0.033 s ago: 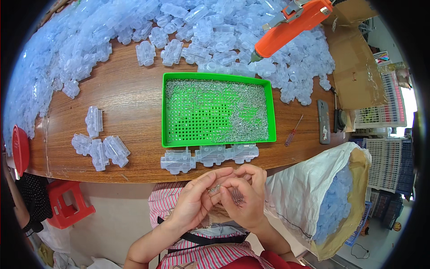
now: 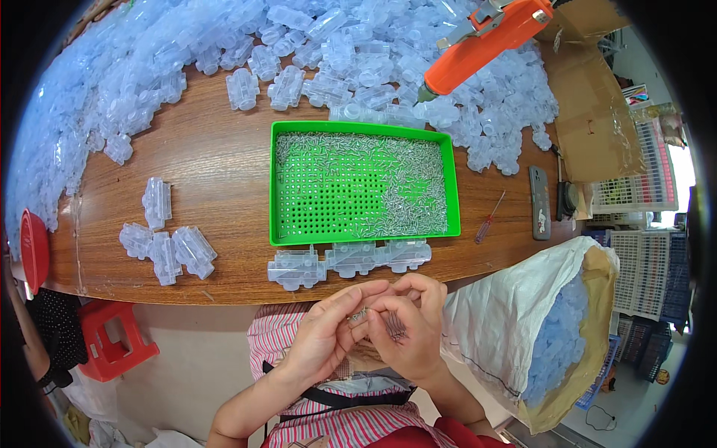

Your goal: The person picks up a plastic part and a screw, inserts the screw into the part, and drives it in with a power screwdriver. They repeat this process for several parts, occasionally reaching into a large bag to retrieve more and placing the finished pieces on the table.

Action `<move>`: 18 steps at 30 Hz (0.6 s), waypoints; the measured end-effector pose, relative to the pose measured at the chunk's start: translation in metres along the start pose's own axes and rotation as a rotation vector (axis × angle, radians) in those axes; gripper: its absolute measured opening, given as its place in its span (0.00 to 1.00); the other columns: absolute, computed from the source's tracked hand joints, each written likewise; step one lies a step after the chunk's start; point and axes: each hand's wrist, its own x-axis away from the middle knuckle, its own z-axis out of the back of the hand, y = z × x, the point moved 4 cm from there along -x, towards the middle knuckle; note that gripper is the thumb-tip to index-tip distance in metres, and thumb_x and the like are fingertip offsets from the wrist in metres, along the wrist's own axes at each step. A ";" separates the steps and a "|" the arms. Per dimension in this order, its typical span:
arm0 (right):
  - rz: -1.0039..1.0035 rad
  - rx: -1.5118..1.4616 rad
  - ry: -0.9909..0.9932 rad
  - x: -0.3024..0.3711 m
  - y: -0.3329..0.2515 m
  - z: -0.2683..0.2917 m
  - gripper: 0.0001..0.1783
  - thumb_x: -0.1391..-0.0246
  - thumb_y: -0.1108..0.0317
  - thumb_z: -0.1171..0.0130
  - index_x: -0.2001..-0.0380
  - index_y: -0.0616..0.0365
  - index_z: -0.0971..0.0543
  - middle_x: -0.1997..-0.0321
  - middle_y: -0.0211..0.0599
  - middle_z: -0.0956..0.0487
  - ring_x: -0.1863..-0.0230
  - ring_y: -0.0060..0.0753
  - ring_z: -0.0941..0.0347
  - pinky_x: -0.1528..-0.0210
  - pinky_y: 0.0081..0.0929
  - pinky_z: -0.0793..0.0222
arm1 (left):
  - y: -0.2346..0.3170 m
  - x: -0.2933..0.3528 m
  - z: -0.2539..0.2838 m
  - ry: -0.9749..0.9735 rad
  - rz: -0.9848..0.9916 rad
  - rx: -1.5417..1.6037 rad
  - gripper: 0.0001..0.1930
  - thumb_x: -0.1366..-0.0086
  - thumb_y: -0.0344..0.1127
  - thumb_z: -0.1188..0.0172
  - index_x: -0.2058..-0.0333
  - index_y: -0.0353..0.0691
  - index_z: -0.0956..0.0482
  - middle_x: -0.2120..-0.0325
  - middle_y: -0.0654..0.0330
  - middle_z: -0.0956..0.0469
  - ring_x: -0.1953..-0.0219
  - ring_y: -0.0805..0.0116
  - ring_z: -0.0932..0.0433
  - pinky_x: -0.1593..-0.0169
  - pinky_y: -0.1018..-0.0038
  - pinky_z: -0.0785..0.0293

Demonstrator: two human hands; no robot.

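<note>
My left hand [image 2: 323,330] is cupped above my lap, its fingers curled around a few small silver screws [image 2: 358,313]. Against it my right hand [image 2: 409,340] pinches at these screws with thumb and forefinger, while more screws [image 2: 396,325] lie in its curled fingers. Just beyond the hands, several clear plastic housings [image 2: 351,258] stand in a row along the table's near side. Behind that row is a green perforated tray [image 2: 273,187] with loose screws spread over its back and right side.
Heaps of clear housings [image 2: 112,82] cover the table's far side. An orange electric screwdriver [image 2: 478,52] hangs above them. To the right are a small screwdriver [image 2: 489,219], a phone [image 2: 539,201] and a white sack [image 2: 493,321] of housings. Several housings [image 2: 166,257] lie left.
</note>
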 end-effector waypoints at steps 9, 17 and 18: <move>0.114 0.214 0.135 -0.001 -0.015 -0.004 0.14 0.60 0.68 0.34 0.66 0.53 0.21 0.60 0.32 0.28 0.63 0.33 0.34 0.59 0.32 0.43 | -0.004 -0.002 -0.002 -0.043 0.019 0.172 0.28 0.27 0.47 0.68 0.43 0.26 0.41 0.47 0.44 0.33 0.44 0.60 0.31 0.40 0.69 0.34; 0.103 0.162 0.143 0.000 -0.011 -0.010 0.07 0.51 0.71 0.40 0.67 0.56 0.23 0.60 0.35 0.29 0.61 0.36 0.36 0.59 0.31 0.42 | -0.003 -0.001 0.003 -0.052 -0.013 0.235 0.24 0.27 0.43 0.65 0.46 0.26 0.38 0.48 0.45 0.32 0.47 0.63 0.29 0.45 0.72 0.29; 0.098 0.148 0.139 0.001 -0.009 -0.010 0.06 0.49 0.70 0.42 0.67 0.56 0.24 0.60 0.36 0.29 0.61 0.37 0.36 0.59 0.32 0.42 | -0.004 -0.002 0.005 0.014 -0.024 0.224 0.23 0.28 0.42 0.63 0.48 0.26 0.35 0.50 0.46 0.30 0.49 0.65 0.27 0.47 0.73 0.27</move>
